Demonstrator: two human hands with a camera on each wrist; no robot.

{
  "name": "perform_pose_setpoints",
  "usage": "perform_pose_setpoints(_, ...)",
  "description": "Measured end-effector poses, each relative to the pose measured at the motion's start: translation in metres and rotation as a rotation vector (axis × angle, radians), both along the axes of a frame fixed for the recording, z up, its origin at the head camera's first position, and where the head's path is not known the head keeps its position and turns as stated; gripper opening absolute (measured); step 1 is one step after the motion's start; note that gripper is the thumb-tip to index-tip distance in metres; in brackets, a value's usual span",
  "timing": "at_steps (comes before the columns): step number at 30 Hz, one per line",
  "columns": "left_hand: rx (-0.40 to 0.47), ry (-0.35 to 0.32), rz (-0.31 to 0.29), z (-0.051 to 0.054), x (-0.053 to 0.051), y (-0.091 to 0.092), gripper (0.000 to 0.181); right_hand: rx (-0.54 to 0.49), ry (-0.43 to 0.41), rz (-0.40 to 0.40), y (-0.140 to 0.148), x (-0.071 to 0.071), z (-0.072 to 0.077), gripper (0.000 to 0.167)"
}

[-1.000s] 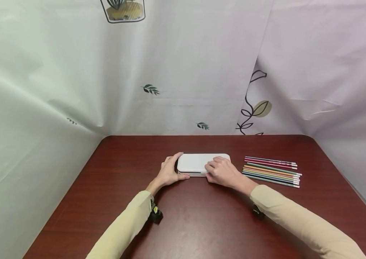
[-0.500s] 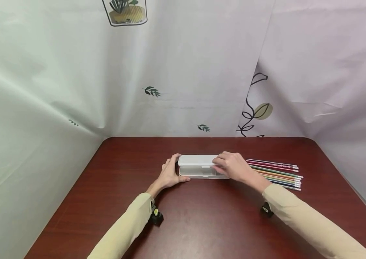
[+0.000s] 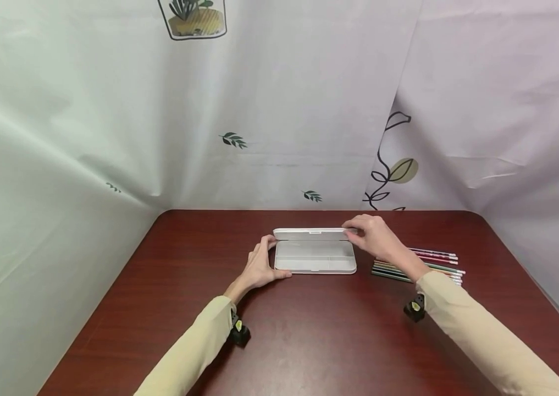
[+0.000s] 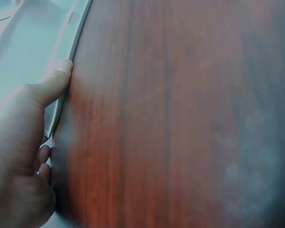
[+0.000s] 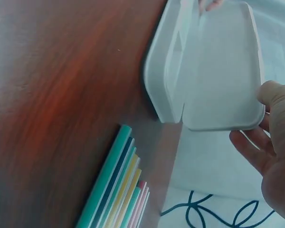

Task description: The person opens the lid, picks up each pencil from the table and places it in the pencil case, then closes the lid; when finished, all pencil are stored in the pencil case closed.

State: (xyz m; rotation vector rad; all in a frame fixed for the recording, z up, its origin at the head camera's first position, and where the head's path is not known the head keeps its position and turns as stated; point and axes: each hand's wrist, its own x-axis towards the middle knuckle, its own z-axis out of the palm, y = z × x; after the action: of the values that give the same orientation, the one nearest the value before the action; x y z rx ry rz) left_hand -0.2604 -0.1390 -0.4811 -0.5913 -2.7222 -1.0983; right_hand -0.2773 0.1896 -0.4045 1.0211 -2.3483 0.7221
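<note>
Soft, even light in the head view; cool, hazy pictures from both wrists.
In the head view the cloth backdrop (image 3: 289,99) is bright, greenish toward the left and lilac toward the right, with soft grey shadows in its folds, and the tabletop (image 3: 289,319) carries a pale, diffuse sheen. The left wrist view is blurred and tinted teal, its upper left washed pale. The right wrist view is softly focused, with a dark shadow edging the white case (image 5: 158,76).

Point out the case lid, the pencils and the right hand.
Case lid (image 5: 223,71), right wrist view: its inner face.
Pencils (image 5: 118,185), right wrist view: shafts mid-bundle.
Right hand (image 3: 374,236), head view: back of the hand.
</note>
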Motion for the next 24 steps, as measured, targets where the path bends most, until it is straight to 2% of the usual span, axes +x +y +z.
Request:
perform_pose_setpoints(3,-0.007,0.006,-0.003,-0.002,0.000,0.000,0.097,-0.057,0.001,0.008,0.004,-0.005,-0.001,0.014)
perform_pose_setpoints(6,-0.016,0.009,-0.004,-0.002,-0.001,0.000,0.097,-0.117,-0.015,-0.017,0.007,-0.008,-0.003,0.015)
perform_pose_setpoints(12,-0.035,0.012,-0.014,0.000,0.000,0.000,0.097,-0.237,-0.096,-0.082,0.010,-0.012,-0.006,0.014)
perform_pose_setpoints(16,-0.050,0.018,-0.025,0.001,0.001,-0.001,0.095,-0.270,-0.139,-0.118,0.011,-0.015,-0.006,0.011)
perform_pose_setpoints(21,-0.083,-0.010,-0.029,0.002,0.000,-0.001,0.093,-0.277,-0.268,-0.194,0.013,-0.018,-0.008,0.012)
perform_pose_setpoints(24,-0.100,-0.033,-0.026,0.002,0.000,-0.001,0.092,-0.292,-0.338,-0.214,0.014,-0.020,-0.010,0.014)
